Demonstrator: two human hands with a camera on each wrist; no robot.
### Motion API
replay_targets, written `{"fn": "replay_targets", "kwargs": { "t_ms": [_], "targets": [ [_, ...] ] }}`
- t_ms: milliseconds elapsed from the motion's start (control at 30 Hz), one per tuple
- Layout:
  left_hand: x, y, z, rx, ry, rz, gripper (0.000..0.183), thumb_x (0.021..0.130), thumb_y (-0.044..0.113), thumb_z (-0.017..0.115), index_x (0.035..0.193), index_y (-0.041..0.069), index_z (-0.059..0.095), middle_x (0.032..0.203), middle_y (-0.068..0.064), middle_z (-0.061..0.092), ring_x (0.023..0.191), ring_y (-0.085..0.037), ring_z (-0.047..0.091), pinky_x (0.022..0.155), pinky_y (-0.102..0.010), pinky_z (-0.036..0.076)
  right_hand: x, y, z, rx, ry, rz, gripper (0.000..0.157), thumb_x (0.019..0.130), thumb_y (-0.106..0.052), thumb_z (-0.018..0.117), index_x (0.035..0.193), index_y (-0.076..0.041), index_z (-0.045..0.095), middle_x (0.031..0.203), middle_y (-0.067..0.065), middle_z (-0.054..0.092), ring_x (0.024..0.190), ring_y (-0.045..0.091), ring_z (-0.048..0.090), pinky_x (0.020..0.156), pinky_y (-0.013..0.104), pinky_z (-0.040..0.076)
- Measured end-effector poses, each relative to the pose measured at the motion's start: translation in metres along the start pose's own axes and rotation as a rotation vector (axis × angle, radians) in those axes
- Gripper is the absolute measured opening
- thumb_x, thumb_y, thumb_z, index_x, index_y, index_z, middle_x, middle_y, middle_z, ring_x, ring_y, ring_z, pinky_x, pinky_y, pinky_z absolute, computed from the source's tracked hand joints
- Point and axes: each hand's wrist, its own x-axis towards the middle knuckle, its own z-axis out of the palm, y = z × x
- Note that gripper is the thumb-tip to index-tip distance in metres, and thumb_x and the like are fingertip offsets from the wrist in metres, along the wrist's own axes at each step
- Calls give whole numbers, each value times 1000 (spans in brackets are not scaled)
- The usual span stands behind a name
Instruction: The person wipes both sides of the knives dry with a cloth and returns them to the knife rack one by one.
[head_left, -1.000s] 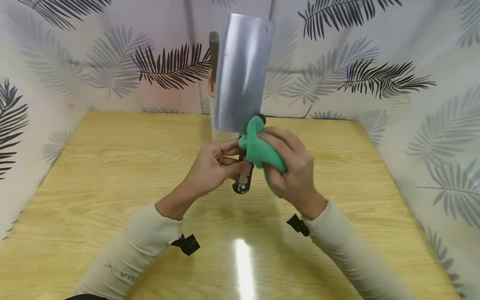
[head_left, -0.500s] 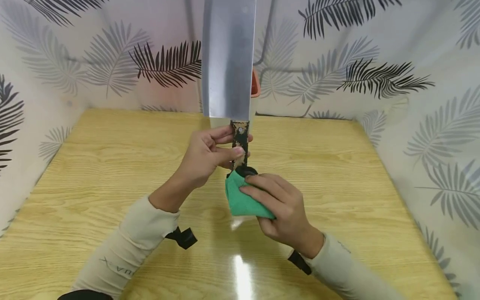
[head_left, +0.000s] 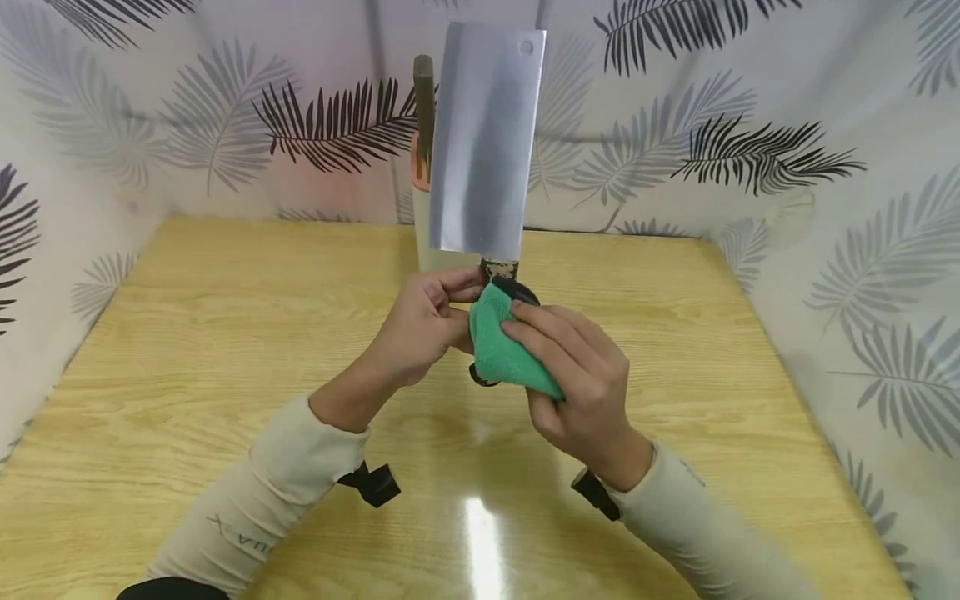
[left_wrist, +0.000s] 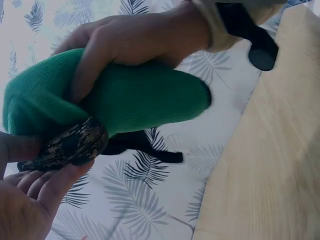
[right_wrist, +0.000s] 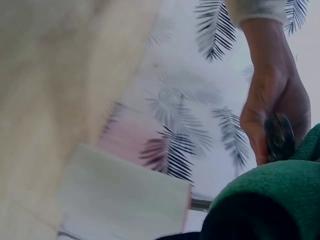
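A cleaver is held upright above the table, its broad metal blade up and its worn, dark-and-tan handle down. My left hand grips that handle from the left, thumb and fingers around it. From the right, my right hand holds a green cloth with a dark edge against the handle, covering most of it. The left wrist view shows the handle's butt between my left thumb and fingers, with the cloth over it. In the right wrist view the cloth hides much of the grip.
Behind the blade stands a pale container with an orange rim, and a flat olive-brown stick rises from it. The wood-grain table ends at a leaf-patterned curtain at the back and sides.
The cloth went from the handle's top down to its butt end, then back up over its middle. The cleaver rose and shifted left, then came back down and right.
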Motion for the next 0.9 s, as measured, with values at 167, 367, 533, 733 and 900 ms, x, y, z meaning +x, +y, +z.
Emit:
{"fn": "replay_targets", "kwargs": {
  "t_ms": [167, 367, 533, 733, 900],
  "targets": [
    [3, 0, -5, -9, -3, -22, 48, 94, -12, 54, 142, -9, 48, 132, -34, 58, 84, -4, 73, 65, -23, 62, -20, -10, 2, 23, -31, -54, 48, 71, 6, 43, 105, -3, 76, 105, 13, 76, 94, 29, 71, 79, 39, 61],
    [3, 2, -6, -12, -7, 5, 46, 95, -10, 57, 140, -8, 50, 131, -35, 58, 83, -6, 74, 68, -24, 63, -20, -11, -2, -22, -86, -199, 46, 76, 2, 44, 107, -6, 76, 105, 10, 77, 91, 27, 72, 73, 37, 61],
    [-1, -3, -3, -29, -35, 17, 55, 90, -17, 46, 144, -12, 42, 134, -38, 54, 84, -2, 73, 65, -22, 62, 5, 5, -6, -48, -97, -108, 46, 77, 4, 45, 110, -4, 75, 108, 11, 76, 93, 29, 72, 77, 41, 62],
    [-9, -14, 4, 176, -80, 14, 47, 90, -11, 59, 136, -12, 53, 127, -33, 63, 87, -16, 75, 74, -32, 64, 40, 23, -5, -171, -199, 7, 49, 79, 4, 43, 116, -7, 74, 116, 9, 75, 104, 30, 72, 83, 46, 61],
    [-17, -19, 11, 341, -43, 13, 54, 91, -3, 68, 141, -10, 48, 137, -29, 57, 107, -37, 71, 85, -36, 62, 84, 49, 0, -336, -218, 21, 51, 76, 9, 48, 118, -7, 73, 120, 9, 74, 106, 31, 72, 71, 45, 62]
  ]
}}
